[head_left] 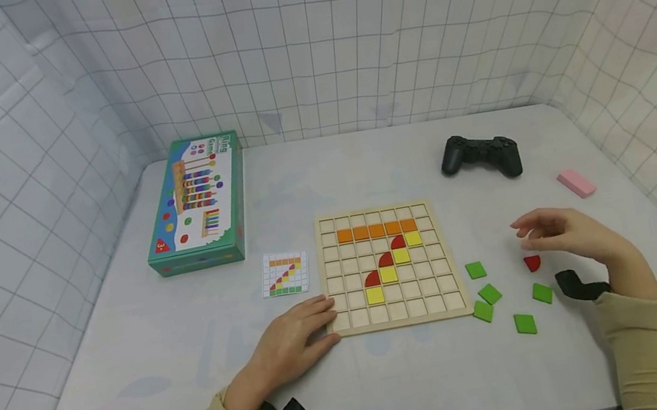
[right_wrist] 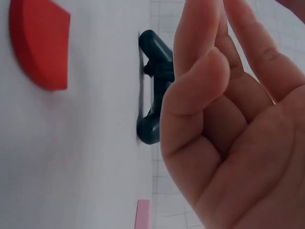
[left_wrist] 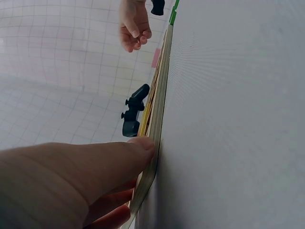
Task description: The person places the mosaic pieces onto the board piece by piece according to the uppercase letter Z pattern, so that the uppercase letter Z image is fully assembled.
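Observation:
A wooden grid board (head_left: pixel 349 320) lies mid-table. It bears a row of orange tiles (head_left: pixel 376 231), three red quarter-circle pieces (head_left: pixel 385 260) and several yellow tiles (head_left: pixel 374 296) in a diagonal. My left hand (head_left: pixel 290 344) rests against the board's lower left edge; in the left wrist view its thumb (left_wrist: pixel 128 155) touches the rim. Above and just behind a loose red quarter-circle piece (head_left: pixel 532 263), my right hand (head_left: pixel 572 237) hovers with loosely bent fingers and holds nothing. In the right wrist view that red piece (right_wrist: pixel 40 43) lies apart from the fingers. Several green tiles (head_left: pixel 525 324) are scattered right of the board.
A pattern card (head_left: pixel 285 273) lies left of the board, with a green game box (head_left: pixel 196 202) behind it. A black game controller (head_left: pixel 481 157) sits at the back right, near a pink eraser-like block (head_left: pixel 577 183). Grid-patterned white walls (head_left: pixel 306 40) enclose the table.

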{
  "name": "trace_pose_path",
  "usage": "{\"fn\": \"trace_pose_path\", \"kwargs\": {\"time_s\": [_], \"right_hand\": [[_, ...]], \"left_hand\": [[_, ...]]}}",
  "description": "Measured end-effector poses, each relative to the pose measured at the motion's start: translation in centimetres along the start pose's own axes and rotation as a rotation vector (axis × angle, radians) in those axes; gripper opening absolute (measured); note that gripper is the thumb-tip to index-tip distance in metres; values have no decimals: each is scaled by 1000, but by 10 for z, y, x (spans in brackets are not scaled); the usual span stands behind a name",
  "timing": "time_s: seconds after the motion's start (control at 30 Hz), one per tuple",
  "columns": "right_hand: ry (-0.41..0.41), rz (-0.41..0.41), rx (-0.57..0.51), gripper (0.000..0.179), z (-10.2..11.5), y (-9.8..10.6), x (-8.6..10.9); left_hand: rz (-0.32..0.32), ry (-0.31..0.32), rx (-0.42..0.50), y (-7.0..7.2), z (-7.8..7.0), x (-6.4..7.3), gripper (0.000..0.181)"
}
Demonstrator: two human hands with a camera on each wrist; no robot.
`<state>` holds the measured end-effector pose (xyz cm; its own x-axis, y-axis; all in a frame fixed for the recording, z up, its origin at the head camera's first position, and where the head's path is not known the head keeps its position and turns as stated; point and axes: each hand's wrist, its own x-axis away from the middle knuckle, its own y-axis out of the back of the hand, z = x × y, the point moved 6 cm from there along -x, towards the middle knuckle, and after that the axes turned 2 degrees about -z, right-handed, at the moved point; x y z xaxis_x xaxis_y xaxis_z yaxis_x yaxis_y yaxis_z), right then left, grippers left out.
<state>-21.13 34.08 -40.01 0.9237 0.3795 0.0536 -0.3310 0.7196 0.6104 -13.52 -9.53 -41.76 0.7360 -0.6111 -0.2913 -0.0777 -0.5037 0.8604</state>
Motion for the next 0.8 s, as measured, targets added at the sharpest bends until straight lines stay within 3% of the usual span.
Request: {"fn": "trace_pose_path", "kwargs": {"time_s": [0.53, 0.8], "right_hand": [[-139, 36, -18, 37, -29, 0, 8], [-157, 72, -52, 37, -36, -4, 8]], "left_hand": [[6, 8, 9, -1, 0, 0, 37], [19, 16, 12, -1, 0, 0, 37]]}}
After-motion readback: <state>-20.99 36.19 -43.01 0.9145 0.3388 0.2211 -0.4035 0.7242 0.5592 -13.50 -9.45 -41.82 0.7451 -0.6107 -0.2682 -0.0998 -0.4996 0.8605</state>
